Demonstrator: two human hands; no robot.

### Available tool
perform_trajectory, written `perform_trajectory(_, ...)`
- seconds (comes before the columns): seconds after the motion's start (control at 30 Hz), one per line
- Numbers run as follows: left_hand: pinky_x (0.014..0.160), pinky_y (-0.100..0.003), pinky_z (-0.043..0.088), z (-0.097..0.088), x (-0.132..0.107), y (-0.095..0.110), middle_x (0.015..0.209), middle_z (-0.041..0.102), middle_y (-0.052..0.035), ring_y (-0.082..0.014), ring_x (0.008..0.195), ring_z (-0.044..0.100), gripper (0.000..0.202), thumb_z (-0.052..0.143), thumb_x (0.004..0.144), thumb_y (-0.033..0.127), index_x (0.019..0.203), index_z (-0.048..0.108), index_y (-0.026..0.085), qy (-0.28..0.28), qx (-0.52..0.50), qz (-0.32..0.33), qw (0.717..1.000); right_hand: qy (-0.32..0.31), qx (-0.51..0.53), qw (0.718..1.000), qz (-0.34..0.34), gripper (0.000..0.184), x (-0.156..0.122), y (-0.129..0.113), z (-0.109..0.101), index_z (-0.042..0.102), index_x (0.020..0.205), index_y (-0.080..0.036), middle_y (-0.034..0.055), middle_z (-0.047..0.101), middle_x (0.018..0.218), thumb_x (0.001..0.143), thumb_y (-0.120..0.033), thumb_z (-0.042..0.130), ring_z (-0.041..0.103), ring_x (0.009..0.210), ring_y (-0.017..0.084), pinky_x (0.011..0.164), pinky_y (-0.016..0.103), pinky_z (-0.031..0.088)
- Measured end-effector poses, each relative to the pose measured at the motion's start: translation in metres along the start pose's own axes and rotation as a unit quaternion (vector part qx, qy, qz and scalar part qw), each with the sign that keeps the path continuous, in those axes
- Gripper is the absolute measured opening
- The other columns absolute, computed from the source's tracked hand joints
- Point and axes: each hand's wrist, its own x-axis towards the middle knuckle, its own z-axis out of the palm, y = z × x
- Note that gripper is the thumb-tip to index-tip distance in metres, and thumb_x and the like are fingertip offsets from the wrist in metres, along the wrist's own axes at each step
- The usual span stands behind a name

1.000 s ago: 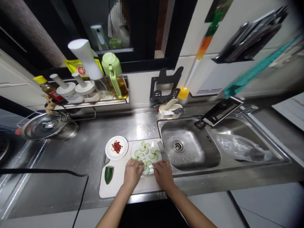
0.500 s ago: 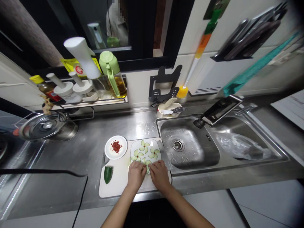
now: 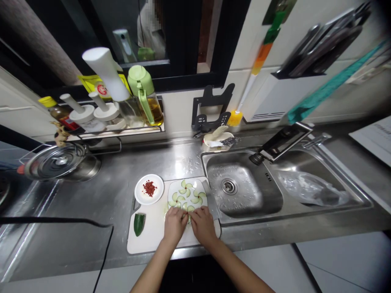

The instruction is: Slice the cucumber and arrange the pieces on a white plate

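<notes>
A squarish white plate carries thin green-edged cucumber slices laid in pinwheels with small red centres. Over its near edge, my left hand has its fingers curled and closed at a slice. My right hand meets it there, fingertips pinched together at the same pinwheel; the fingers hide most of what they hold. Left of the plate, a round white dish holds chopped red bits. Below that dish a cut piece of cucumber lies on the white cutting board.
A double steel sink is to the right, with a plastic bag in its far basin. Behind are a sponge holder and a shelf of seasoning jars and an oil bottle. A lidded pot stands left; a black cable crosses the counter.
My right fingertips have shifted slightly left, closer to my left fingertips, covering more of the near pinwheel. Everything else stays in place.
</notes>
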Motion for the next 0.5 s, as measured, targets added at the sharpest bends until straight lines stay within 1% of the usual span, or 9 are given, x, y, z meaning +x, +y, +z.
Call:
perform_trajectory(0.23,0.071,-0.032,0.043,-0.0057,0.0012,-0.0006,0.071,0.062,-0.0047,-0.0182,0.074,0.053,0.016,0.053,0.079,0.018,0.078,0.069,0.020,-0.002,-0.011,0.001,1.000,-0.001,0.020,1.000,0.007,0.025,0.0004,-0.0022,-0.0036,0.064,0.103,-0.027,0.0042,0.061,0.100,0.087,-0.019,0.047,0.042,0.107,0.024,0.079,0.032,0.034)
perform_trajectory(0.5,0.071,-0.031,0.042,-0.0057,0.0033,-0.0008,0.069,0.063,-0.0039,-0.0181,0.075,0.054,0.015,0.056,0.079,0.018,0.079,0.070,0.021,-0.020,-0.020,-0.002,1.000,0.002,0.014,1.000,0.008,0.025,0.0004,-0.0026,-0.0037,0.064,0.104,-0.027,0.0041,0.062,0.100,0.089,-0.020,0.045,0.042,0.107,0.024,0.080,0.033,0.034)
